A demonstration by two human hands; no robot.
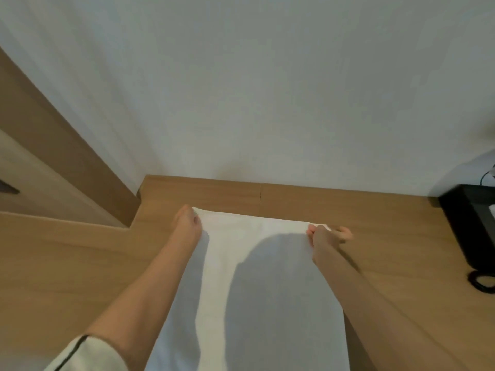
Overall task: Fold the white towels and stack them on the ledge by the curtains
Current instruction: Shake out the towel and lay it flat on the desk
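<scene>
Since the white towel (249,290) lay limp and flat with no crease standing up from it, it would likely handle as a soft, light cloth: easy to lift, unlikely to slip or break, but prone to sag in the middle and to skew if one corner were carried ahead of the other. It was spread on the wooden ledge (388,236) with its long side running away from the person. Its far edge lay near the low wooden strip at the foot of the pale backdrop, which could have been curtain or wall; its near end ran out of view at the bottom. The two far corners looked like the best places to take hold, and both hands were there. The left hand (187,223) rested on the far left corner with its fingers curled under, apparently gripping the edge, though the fingertips were hidden. The right hand (325,236) pinched the far right corner, a small bunch of cloth showing at its thumb side, with its other fingers (345,234) loosely bent and reaching just past the towel's edge. A black telephone (471,231) with a coiled cord sat well apart to the right.
</scene>
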